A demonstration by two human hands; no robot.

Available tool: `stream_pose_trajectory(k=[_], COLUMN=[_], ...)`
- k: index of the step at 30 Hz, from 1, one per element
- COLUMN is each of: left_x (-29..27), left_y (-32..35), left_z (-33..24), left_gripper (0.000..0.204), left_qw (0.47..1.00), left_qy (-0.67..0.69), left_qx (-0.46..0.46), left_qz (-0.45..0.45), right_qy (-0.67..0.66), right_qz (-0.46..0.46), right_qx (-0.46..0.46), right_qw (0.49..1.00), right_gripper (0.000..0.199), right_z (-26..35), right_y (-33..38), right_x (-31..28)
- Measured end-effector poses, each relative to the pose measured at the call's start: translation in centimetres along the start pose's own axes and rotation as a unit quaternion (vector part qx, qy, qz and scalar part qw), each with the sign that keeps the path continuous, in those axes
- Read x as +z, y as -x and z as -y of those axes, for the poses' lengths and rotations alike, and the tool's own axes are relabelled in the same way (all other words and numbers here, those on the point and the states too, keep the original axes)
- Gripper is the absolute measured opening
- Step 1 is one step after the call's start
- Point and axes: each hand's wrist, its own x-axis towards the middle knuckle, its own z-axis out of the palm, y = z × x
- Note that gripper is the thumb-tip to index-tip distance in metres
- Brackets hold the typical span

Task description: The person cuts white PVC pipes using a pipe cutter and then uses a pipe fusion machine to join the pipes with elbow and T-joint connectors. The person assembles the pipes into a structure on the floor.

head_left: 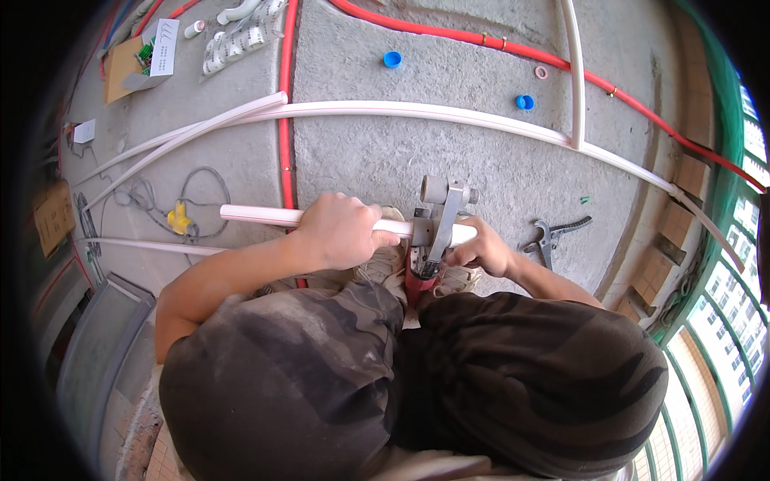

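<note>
grip L: left hand (341,231) wrapped around short white plastic pipe (257,214), held level above the knees
grip R: right hand (480,250) closed on pipe's other end at grey pipe-welding tool (439,220) with red handle
pipe: straight, clean, pinkish-white
surface: bare grey concrete floor (377,152), long white pipes (449,112) and red conduit (285,136) across it, pipe cutter (552,235) at right
room: green railing (718,264) along right edge
</note>
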Motion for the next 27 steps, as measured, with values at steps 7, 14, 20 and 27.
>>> stream_pose_trajectory(k=[7,14,20,27], left_x=[0.9,0.3,1.1,1.1], left_y=[-0.3,-2.2,-2.7,-3.9], left_z=[1.0,1.7,2.6,1.4], left_gripper=[0.059,0.060,0.051,0.030], left_qw=[0.999,0.999,0.999,0.996], left_qy=[-0.004,-0.001,0.029,-0.004], left_qx=[0.004,-0.012,0.020,-0.018], left_qz=[-0.051,0.034,0.010,0.084], right_qy=[-0.110,-0.168,-0.161,-0.170], right_qz=[0.019,0.035,0.055,0.038], right_qx=[0.001,0.044,0.078,0.084], right_qw=[0.994,0.984,0.982,0.981], right_gripper=[0.014,0.006,0.006,0.010], right_z=[-0.6,0.2,-0.2,0.1], right_y=[-0.9,-1.0,-1.8,-1.5], right_x=[-0.1,-0.3,-0.8,-0.8])
